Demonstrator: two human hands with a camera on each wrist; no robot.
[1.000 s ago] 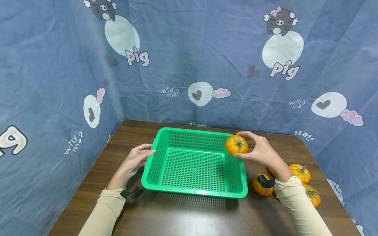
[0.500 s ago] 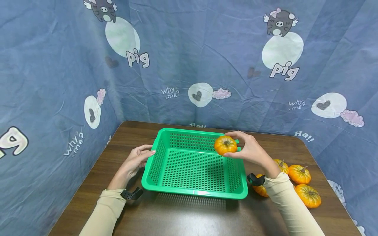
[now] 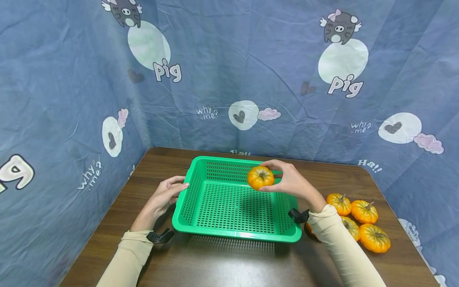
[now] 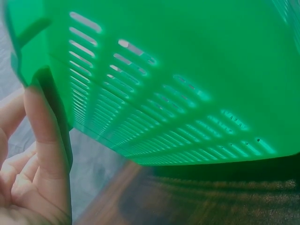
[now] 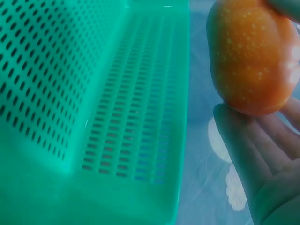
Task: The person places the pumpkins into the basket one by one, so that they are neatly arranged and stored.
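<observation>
A small orange pumpkin (image 3: pixel 260 178) is pinched between the thumb and fingers of my right hand (image 3: pixel 291 182), over the right half of a green plastic basket (image 3: pixel 236 234). Its stem side faces the head camera. The right wrist view shows the pumpkin (image 5: pixel 255 58) up close, with the fingers against its lower side and the basket's slotted wall (image 5: pixel 180 140) to the left. My left hand (image 3: pixel 165 195) grips the basket's left rim, thumb on top. Up close in the left wrist view, the thumb (image 4: pixel 44 122) lies along the basket's edge. No pumpkin lies inside the basket.
Several more pumpkins (image 3: pixel 374 238) are grouped on the brown table (image 3: pixel 236 267) to the right of the basket, some partly hidden by the right forearm. A blue printed cloth (image 3: pixel 215 79) hangs behind and beside the table.
My right hand has carried the pumpkin leftward from the basket's right rim to over its inside. The left hand and basket have stayed in place.
</observation>
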